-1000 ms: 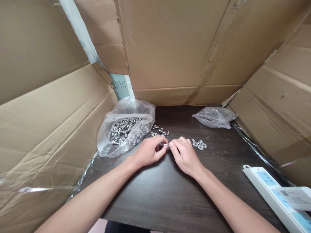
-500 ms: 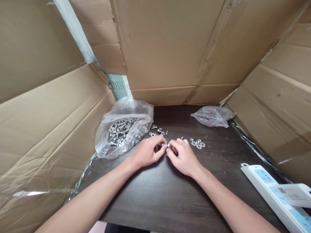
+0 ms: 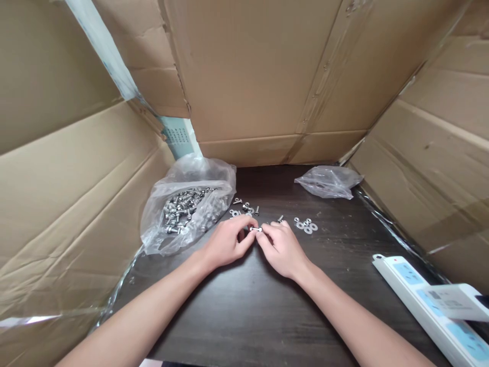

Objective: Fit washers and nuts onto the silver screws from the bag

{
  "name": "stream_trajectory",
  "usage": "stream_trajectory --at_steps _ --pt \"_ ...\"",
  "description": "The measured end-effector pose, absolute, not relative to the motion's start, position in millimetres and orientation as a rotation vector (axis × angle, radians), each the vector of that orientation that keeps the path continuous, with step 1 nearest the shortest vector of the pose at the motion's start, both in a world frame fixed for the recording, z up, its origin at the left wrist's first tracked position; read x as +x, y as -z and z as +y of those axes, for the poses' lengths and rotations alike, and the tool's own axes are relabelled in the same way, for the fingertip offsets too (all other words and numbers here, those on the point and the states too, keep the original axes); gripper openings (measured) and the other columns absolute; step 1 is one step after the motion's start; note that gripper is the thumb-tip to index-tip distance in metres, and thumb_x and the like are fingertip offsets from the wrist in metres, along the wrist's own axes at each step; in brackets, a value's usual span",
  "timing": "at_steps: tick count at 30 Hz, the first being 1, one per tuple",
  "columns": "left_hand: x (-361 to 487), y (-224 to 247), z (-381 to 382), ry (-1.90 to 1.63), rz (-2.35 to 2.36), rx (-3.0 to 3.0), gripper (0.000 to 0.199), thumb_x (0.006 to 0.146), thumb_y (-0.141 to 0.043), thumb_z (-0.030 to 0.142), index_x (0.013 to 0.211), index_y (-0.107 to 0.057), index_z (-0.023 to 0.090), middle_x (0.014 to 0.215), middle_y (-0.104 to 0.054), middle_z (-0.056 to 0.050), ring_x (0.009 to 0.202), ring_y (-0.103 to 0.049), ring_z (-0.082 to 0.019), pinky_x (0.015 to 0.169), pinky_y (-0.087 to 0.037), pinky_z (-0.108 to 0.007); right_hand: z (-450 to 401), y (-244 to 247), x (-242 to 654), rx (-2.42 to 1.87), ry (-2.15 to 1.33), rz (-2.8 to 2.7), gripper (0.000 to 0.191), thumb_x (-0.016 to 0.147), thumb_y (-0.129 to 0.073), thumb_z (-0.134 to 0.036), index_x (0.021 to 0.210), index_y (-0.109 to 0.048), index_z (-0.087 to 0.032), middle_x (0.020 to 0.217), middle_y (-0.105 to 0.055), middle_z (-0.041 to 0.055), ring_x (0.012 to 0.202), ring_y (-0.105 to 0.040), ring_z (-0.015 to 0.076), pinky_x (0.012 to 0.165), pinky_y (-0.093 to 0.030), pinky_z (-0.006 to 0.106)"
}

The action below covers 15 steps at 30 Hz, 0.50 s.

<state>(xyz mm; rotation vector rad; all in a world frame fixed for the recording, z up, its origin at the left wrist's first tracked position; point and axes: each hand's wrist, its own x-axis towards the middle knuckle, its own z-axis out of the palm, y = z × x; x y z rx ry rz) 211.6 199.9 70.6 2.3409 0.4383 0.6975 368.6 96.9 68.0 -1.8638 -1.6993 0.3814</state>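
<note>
Btwn both hands, roughly mid-tabletop (image 3: 229,316), a small metal bolt (image 3: 255,229) is held just above the surface, its shank lying approx. sideways. By the L hand (image 3: 230,243) its L end is gripped: thumb & index are clamped on it, w/ the other fingers curled behind. By the R hand (image 3: 281,250) the R end is met: thumb & index tips are set close at the bright end piece, but whether they're clamped on it can't be told; nut or head, also unclear.

Just beyond the R fingers another bolt (image 3: 280,219) is seen lying on the wood. To its R, flat washers (image 3: 307,229) are grouped w/ a few small nuts (image 3: 308,221). Beyond the L hand, loose hardware (image 3: 246,208) (bolts, nuts, washers) is scattered nr. a big clear plastic bag (image 3: 210,171), in which a heap of bolts (image 3: 185,204) is held, mouth open. At the far R, a smaller crumpled bag (image 3: 329,181) is laid; contents can't be made out.

Nr. the R edge a white power strip (image 3: 399,285) w/ blue socket panels is placed, partly covered by a white labelled item (image 3: 453,300). The work area is walled on three sides by cardboard panels (image 3: 260,76); in the far L corner a pale-blue printed strip (image 3: 178,135) is exposed.
</note>
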Motion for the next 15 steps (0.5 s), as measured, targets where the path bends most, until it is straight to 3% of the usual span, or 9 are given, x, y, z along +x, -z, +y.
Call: stream_trajectory --at_steps 15 --pt "210.7 -72.0 199.1 -0.679 0.429 2.338 0.011 0.094 -0.057 0.022 0.099 -0.065 0.018 0.090 -0.069 0.000 0.068 -0.057 -0.010 0.065 -0.044 -0.022 94.4 -71.3 366.0 -1.883 -0.406 -1.715 0.042 0.103 -0.033 -0.037 0.066 -0.042 -0.020 0.065 -0.054 0.0033 0.069 -0.049 0.0201 0.082 -0.028 0.037"
